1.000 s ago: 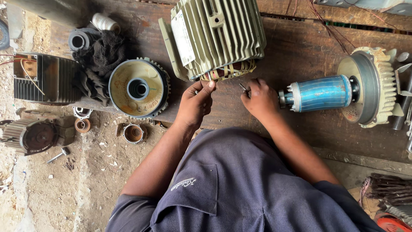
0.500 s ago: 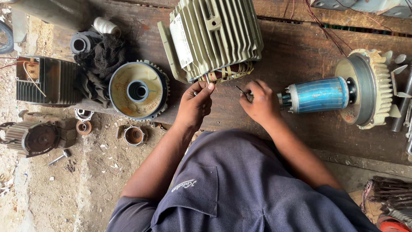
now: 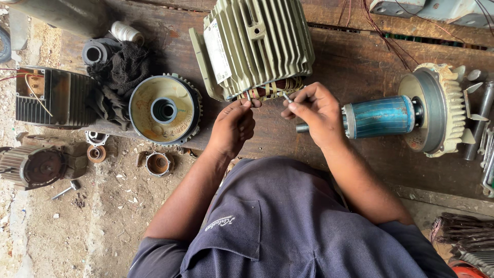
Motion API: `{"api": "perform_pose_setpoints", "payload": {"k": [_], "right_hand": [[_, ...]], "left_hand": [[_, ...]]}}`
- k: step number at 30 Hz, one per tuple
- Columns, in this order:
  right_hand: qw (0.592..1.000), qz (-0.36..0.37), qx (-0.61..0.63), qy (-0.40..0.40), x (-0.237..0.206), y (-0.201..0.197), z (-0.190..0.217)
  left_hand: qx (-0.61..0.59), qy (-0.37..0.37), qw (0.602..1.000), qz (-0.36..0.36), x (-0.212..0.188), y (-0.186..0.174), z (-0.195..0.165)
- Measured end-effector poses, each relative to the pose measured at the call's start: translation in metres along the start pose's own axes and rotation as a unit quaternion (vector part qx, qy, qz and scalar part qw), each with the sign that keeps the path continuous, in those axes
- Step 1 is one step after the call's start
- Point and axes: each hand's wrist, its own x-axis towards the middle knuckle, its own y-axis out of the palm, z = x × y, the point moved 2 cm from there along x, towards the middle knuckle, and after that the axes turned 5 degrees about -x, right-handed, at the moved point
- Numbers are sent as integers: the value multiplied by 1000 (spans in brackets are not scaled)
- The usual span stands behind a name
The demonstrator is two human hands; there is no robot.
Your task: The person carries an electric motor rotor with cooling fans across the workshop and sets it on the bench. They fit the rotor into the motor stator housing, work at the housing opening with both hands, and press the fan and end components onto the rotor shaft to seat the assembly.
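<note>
Old dark planks make up our workbench (image 3: 360,56), with sandy dirt on the ground beside it.

From our head camera we look down at a ribbed grey-green motor body (image 3: 257,44) lying at 12 o'clock. Its open end faces us, and we can see the copper coil wires (image 3: 272,90) tied with pale tape. Our left hand (image 3: 231,128) pinches a wire end right at that coil. Our right hand (image 3: 316,110) is closed on a small metal tool (image 3: 286,97), its tip just beside the coil. At 3 o'clock lies the blue rotor (image 3: 378,116) with its pale fan cover (image 3: 437,110). At 9 o'clock sits a round end cap (image 3: 164,109), touching a black rag (image 3: 121,77).

We think we are fixing up the coil wires. Next we would need a steady, gentle touch, so the thin wire does not snap.
</note>
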Motion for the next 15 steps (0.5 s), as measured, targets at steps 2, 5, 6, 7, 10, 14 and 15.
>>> {"api": "perform_pose_setpoints", "payload": {"k": [2,5,6,7,10,14,15], "right_hand": [[999,17,-23,32,1,1,-1],[997,51,-40,44,0,4,-3],[997,52,-39,42,-1,5,-3],[997,53,-37,39,-1,6,-3],[997,59,-46,21,-2,9,-3],[997,58,-45,4,0,15,-2],[997,57,-50,-1,0,16,-2]], "left_hand": [[-20,-12,1000,-6,0,-2,0],[-11,1,999,-49,1,-6,4],[-2,12,999,-49,1,-7,5],[9,23,998,-50,2,-7,6],[-18,14,999,-28,2,-7,8],[35,-1,998,-56,1,-8,7],[32,11,998,-47,2,-7,7]]}}
